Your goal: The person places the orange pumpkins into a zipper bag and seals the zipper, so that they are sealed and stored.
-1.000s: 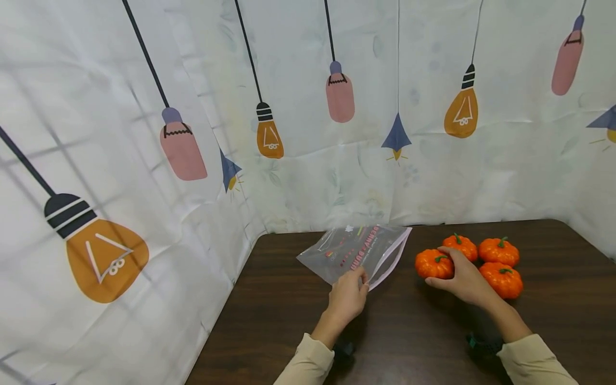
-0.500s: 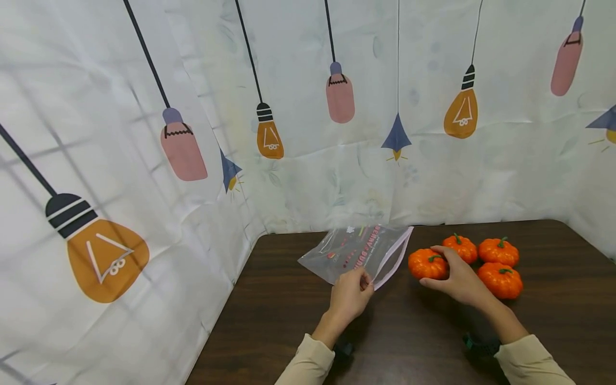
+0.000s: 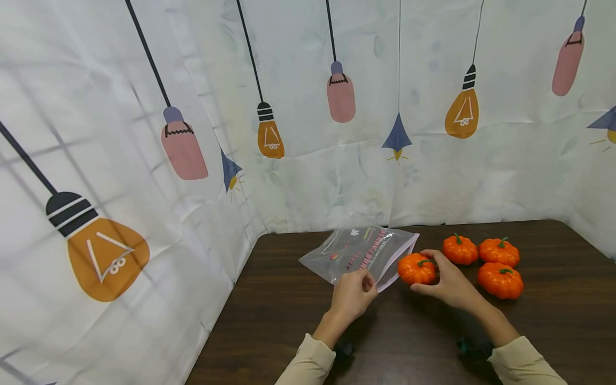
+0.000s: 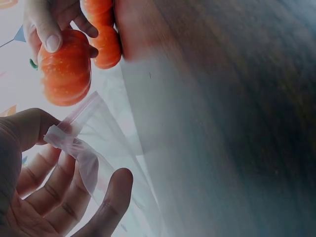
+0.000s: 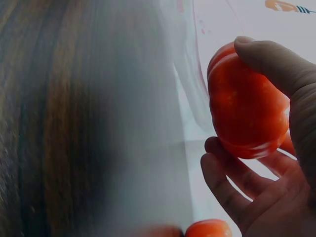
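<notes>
My left hand (image 3: 353, 294) pinches the near corner of a clear zip bag (image 3: 356, 251) with pink lettering and a pink-edged mouth that gapes to the right. In the left wrist view the bag's zip strip (image 4: 84, 113) runs out from between thumb and finger. My right hand (image 3: 449, 283) grips a small orange pumpkin (image 3: 415, 269) with a green stem, thumb on one side and fingers on the other. This pumpkin is right at the bag's mouth, overlapping its edge in the head view. The right wrist view shows the held pumpkin (image 5: 247, 103) close up, the bag beyond it.
Three more orange pumpkins sit together at the right: a back-left one (image 3: 460, 249), a back-right one (image 3: 499, 251) and a front one (image 3: 500, 280). All lie on a dark wooden table (image 3: 269, 321). A light patterned cloth (image 3: 308, 192) hangs behind and at the left.
My right hand has carried its pumpkin leftward from the other pumpkins to the bag's mouth. My left hand has shifted slightly right with the bag's corner, and the mouth has moved a little right.
</notes>
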Demonstrator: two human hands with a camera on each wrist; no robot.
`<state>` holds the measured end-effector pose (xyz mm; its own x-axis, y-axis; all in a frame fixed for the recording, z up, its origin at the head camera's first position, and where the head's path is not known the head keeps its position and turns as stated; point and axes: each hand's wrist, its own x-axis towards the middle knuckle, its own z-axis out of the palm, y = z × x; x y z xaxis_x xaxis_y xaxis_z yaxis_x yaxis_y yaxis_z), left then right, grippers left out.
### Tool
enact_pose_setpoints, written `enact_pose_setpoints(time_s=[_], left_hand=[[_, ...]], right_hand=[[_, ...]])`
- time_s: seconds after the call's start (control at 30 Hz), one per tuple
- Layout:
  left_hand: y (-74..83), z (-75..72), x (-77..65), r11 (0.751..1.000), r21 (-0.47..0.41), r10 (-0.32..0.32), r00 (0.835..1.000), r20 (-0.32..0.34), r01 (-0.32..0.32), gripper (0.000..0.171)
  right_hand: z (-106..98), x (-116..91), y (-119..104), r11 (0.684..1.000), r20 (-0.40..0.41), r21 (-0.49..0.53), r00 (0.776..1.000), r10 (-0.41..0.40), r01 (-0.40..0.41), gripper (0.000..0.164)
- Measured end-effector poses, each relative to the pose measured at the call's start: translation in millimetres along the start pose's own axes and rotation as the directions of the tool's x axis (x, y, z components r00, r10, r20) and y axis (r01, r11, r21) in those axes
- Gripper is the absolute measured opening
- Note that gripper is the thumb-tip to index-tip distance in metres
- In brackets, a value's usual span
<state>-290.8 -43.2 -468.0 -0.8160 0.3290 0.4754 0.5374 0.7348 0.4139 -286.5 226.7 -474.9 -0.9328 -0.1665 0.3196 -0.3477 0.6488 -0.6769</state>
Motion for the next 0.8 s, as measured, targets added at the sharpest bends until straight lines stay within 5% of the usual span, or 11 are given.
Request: enact_pose_setpoints(time_s=[0.4, 0.8], left_hand=[[2.8, 0.7, 0.0, 0.999, -0.027, 0.026, 0.999, 0.048, -0.025, 0.011], [6.1, 0.9, -0.1, 0.997, -0.066, 0.049, 0.999, 0.012, -0.049, 0.014]], right_hand=[[11.9, -0.6, -3.5, 1.0, 0.027, 0.012, 1.0, -0.007, 0.007, 0.088], [15.9, -1.9, -4.6, 1.0, 0.04, -0.01, 0.999, -0.002, 0.002, 0.087]])
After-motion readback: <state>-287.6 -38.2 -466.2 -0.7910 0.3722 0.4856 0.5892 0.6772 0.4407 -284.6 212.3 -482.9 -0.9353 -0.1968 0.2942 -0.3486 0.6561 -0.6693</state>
